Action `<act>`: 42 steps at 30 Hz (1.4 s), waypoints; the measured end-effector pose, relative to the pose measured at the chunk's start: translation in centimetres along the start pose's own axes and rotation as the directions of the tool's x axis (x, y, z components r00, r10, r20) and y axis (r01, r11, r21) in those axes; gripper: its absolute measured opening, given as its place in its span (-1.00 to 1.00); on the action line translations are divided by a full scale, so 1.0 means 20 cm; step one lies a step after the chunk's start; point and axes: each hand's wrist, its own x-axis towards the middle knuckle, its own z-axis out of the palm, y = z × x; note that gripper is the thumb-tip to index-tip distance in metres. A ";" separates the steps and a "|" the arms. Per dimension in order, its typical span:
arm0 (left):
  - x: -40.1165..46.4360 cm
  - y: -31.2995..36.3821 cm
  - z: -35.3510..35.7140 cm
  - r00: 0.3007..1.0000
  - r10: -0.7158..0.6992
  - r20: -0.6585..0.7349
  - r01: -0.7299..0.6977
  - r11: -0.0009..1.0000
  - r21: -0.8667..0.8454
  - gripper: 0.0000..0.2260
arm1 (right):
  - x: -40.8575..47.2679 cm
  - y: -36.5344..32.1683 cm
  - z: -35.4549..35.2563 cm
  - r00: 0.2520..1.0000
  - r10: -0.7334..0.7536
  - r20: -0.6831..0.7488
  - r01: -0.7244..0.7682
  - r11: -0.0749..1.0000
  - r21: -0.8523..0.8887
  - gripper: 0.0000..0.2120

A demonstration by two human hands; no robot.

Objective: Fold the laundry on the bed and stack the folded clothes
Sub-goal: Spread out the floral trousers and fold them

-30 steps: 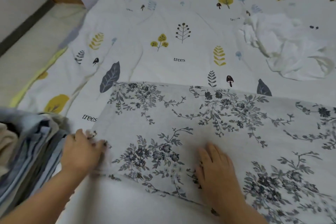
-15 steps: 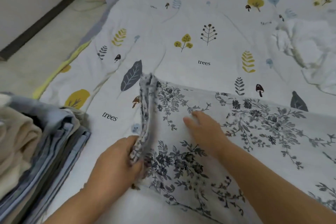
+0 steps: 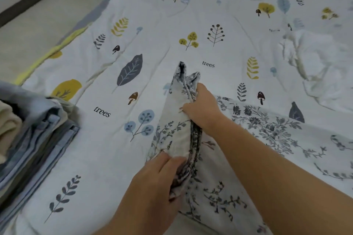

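The left hand (image 3: 158, 181) and right hand (image 3: 200, 108) both pinch the raised left edge of the floral cloth (image 3: 267, 139), the rest lying flat on the bed (image 3: 172, 25). It looks thin, light and limp, best held at corners. Folded stack (image 3: 38, 139) sits left.
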 end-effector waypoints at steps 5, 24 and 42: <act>0.03 0.20 0.11 1.000 0.022 0.020 -0.020 0.996 -0.082 -0.46 | -0.11 0.16 -0.26 0.998 0.040 -0.047 -0.036 0.995 0.092 -0.75; -0.03 1.18 0.91 0.985 0.154 0.074 -0.153 0.988 -0.012 -0.51 | -0.62 1.03 -1.03 0.915 0.307 -0.262 -0.251 0.941 0.228 -0.39; 0.02 1.33 1.17 0.831 0.310 0.463 -0.284 0.950 -0.126 -0.57 | -0.75 1.42 -1.11 0.756 0.265 -0.599 -0.335 0.942 -0.006 -0.83</act>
